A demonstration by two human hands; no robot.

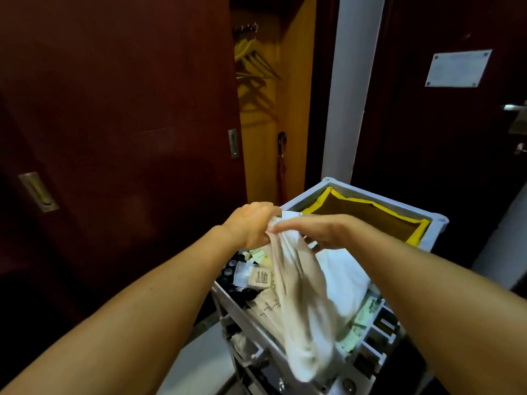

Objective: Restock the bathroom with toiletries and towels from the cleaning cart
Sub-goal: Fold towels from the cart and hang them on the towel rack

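Observation:
Both my hands hold up a thin cream-white plastic bag (299,297) over the grey cleaning cart (379,201). My left hand (251,223) pinches the bag's top edge from the left. My right hand (319,230) grips the same top edge from the right, fingers closed on it. The bag hangs down limp, blurred by motion. On the cart's top tray lie small toiletry packets and dark bottle caps (251,272) at left, and folded white towels (345,277) at right, partly hidden behind the bag.
The cart's far end holds a yellow-rimmed brown sack (368,218). A dark red sliding wardrobe door (119,109) stands at left, with an open closet showing hangers (253,61) and an umbrella (281,166). A dark door with a handle (513,107) is at right.

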